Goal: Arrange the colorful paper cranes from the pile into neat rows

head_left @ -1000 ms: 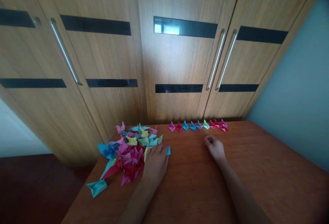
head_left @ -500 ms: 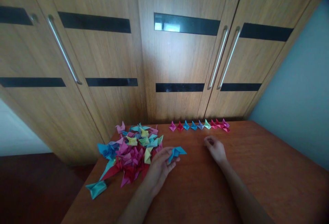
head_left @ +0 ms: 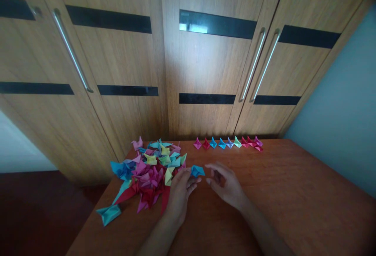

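Between the thumb and fingers of my left hand [head_left: 181, 189] is a blue folded-paper origami piece [head_left: 197, 171], held a little above the table. Just right of it, my right hand [head_left: 225, 183] holds nothing, its thumb and fingers apart and pointing at the blue piece without touching it. Left of my left hand lies a heap of folded paper pieces [head_left: 149, 177] in pink, red, blue, yellow and green. Along the table's back edge stands a row of small origami pieces [head_left: 222, 143] in pink, red, blue, purple and pale green.
A single teal paper piece [head_left: 109, 213] lies near the left edge of the brown wooden table [head_left: 293, 201]. Wooden cabinet doors [head_left: 205, 72] with long metal handles rise right behind the table. A pale blue wall [head_left: 337, 123] borders the right side.
My right hand has moved left towards the blue origami piece, and its fingers have spread. My left hand still holds the piece, which has turned slightly and shifted left.
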`<state>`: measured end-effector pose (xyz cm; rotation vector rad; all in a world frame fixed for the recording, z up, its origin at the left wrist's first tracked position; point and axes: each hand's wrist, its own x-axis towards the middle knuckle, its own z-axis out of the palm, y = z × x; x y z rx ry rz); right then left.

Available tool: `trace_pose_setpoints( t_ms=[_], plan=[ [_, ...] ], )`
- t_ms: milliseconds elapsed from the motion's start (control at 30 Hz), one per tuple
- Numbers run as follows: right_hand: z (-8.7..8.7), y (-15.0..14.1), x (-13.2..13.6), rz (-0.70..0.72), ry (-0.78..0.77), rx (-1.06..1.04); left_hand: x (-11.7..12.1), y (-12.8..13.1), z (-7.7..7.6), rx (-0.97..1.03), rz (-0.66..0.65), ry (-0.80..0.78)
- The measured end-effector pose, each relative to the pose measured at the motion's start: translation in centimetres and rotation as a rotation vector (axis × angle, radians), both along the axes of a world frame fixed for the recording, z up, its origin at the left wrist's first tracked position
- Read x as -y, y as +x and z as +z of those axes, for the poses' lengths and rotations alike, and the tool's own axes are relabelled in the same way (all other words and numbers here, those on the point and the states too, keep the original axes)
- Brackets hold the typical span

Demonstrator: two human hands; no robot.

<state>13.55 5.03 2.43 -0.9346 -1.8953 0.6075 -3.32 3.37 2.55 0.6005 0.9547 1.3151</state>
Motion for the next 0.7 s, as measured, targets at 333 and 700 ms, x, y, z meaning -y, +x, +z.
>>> trace_pose_setpoints(
  t_ms=[333,700],
  plan=[
    [-0.8,-0.3,-0.2,-0.030,0.155,0.174,-0.3,0.6,-1.3,-0.107,-0.047,-0.031],
    [0.1,2.3,-1.0,-0.324,0.237,0.095,-1.0,1.2,-3.0,-0.265,-0.188,0.119]
  ],
)
